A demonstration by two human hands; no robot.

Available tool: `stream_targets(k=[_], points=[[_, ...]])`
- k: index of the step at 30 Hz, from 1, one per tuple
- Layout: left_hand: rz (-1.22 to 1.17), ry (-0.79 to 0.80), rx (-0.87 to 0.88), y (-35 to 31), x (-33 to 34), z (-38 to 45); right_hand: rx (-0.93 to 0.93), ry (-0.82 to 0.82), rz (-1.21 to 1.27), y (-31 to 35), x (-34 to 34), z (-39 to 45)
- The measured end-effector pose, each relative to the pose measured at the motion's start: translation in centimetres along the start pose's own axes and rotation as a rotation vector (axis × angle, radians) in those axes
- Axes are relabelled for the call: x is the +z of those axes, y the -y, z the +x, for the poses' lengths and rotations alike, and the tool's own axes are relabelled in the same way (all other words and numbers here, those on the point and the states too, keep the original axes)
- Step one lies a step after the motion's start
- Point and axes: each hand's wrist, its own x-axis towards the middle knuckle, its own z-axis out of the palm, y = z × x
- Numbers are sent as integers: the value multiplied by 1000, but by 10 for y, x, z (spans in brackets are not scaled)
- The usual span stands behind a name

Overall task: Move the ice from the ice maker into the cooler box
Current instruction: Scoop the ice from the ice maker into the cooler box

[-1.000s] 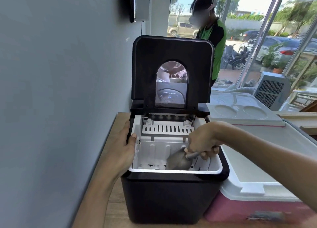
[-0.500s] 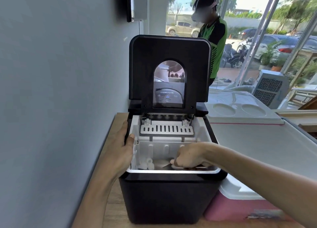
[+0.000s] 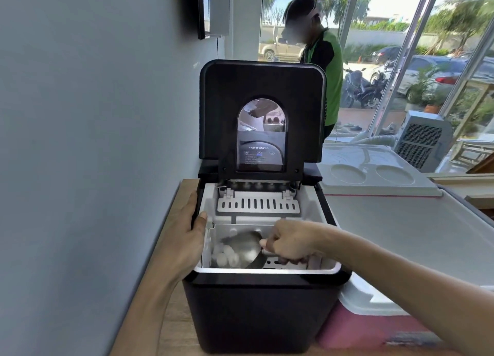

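Inside the ice maker point(image 3: 263, 310) basket, lid up — right hand point(image 3: 290, 244) fisted around metal scoop point(image 3: 246, 247) handle, bowl touching ice point(image 3: 226, 256) at basket's left. Left hand point(image 3: 187, 238) spread, gripping the maker's left rim. Cooler box point(image 3: 374, 321) sits closed, just right.

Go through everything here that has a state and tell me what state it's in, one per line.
Ice maker lid: raised, upright.
Ice basket: some ice at its left.
Scoop: inside the basket, beside the ice.
Cooler box: lid shut.
Left hand: gripping the ice maker's left edge.
Right hand: closed on the scoop handle.
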Motion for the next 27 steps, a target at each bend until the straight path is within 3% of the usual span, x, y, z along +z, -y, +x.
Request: stream_targets(k=[7, 27], points=[[4, 9, 0, -3, -1, -3, 10, 36, 170, -2, -15, -2], [5, 10, 8, 2, -1, -1, -127, -190, 400, -28, -33, -32]])
